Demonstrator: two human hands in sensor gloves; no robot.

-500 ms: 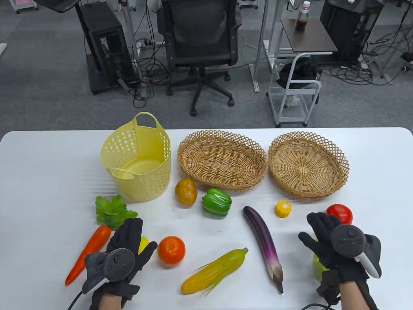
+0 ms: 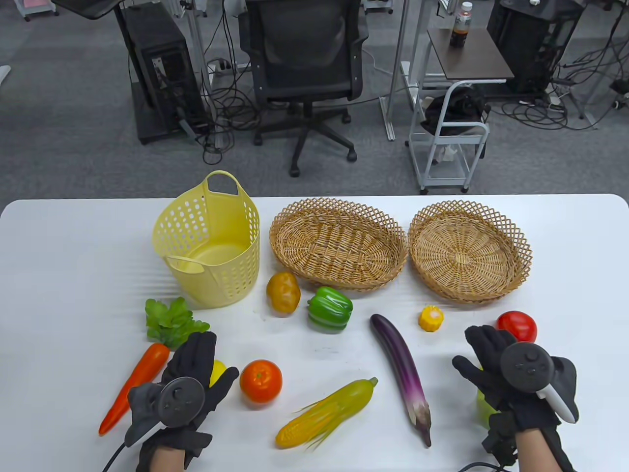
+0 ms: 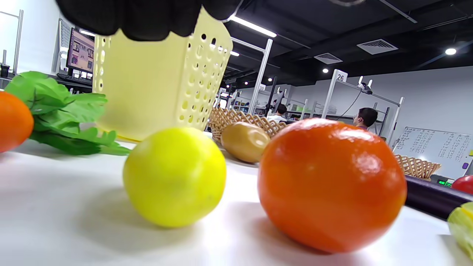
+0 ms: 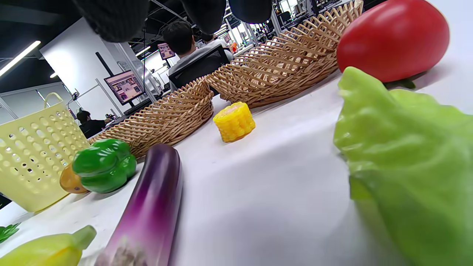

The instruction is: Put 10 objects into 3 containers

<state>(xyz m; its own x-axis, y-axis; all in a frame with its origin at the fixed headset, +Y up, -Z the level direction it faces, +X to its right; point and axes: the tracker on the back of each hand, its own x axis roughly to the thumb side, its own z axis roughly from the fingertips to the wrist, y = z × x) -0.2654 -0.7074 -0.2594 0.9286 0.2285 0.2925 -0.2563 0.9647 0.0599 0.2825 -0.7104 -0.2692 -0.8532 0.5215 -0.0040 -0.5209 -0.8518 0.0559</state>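
Observation:
My left hand hovers open over a yellow lemon, beside an orange; in the left wrist view the lemon lies free under my fingertips. My right hand is open above a pale green cabbage, which lies untouched in the right wrist view. A tomato lies just beyond that hand. A yellow plastic basket, an oval wicker basket and a round wicker basket stand empty at the back.
A carrot and a lettuce leaf lie at the left. A potato, a green pepper, an eggplant, a corn piece and a corn cob lie mid-table.
My right hand has shifted slightly to the left. My left hand has hardly moved. No object has moved.

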